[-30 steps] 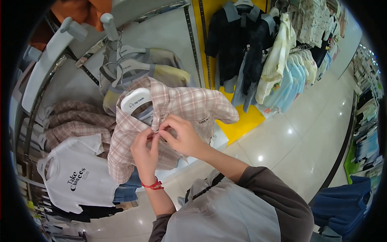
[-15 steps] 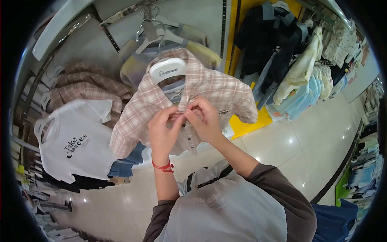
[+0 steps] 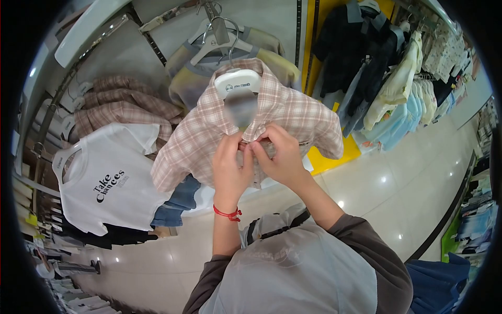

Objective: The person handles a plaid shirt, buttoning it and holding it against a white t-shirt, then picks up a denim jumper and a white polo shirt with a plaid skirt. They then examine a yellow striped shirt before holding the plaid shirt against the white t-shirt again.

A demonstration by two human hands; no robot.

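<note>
A pink and white plaid shirt (image 3: pixel 188 141) with a collar hangs in front of me on a white hanger (image 3: pixel 238 82). My left hand (image 3: pixel 230 162) pinches the shirt's front edge just below the collar, a red cord bracelet round its wrist. Right beside it, my right hand (image 3: pixel 280 154) has thumb and fingers closed on the opposite front edge. The fingertips of both hands meet at the placket near the top. Whatever button lies between them is hidden by the fingers.
Behind the shirt hang yellow and grey tops (image 3: pixel 183 70). To the left are a white printed T-shirt (image 3: pixel 112 180) and brown plaid shirts (image 3: pixel 120 112). Dark and pale clothes (image 3: pixel 355 63) fill a rack at right. Glossy tiled floor (image 3: pixel 376 193) lies below.
The view has shifted, so the shirt and both hands appear slightly farther right. My hands still pinch the shirt front below the collar, with fingertips close together.
</note>
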